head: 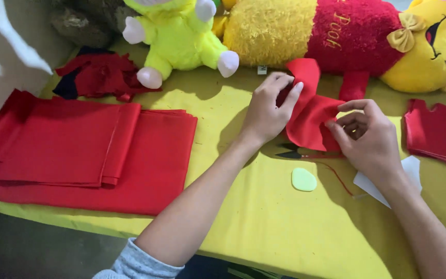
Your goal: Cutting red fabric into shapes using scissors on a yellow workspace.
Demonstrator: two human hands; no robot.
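Closest to the camera the yellow desk is mostly bare along its front edge, so there's room there. A bit further in there's a pale green chalk, a white paper under the right wrist, and scissors lying just below the hands. The red piece sits mid-desk, pinched from both sides: left hand has its fingers closed on the upper left edge, right hand grips the lower right edge, fingers curled tight. To the left, well apart, a big folded red stack; to the right a smaller red pile near the desk edge. At the back, red scraps, a neon green plush and a yellow bear crowd things.
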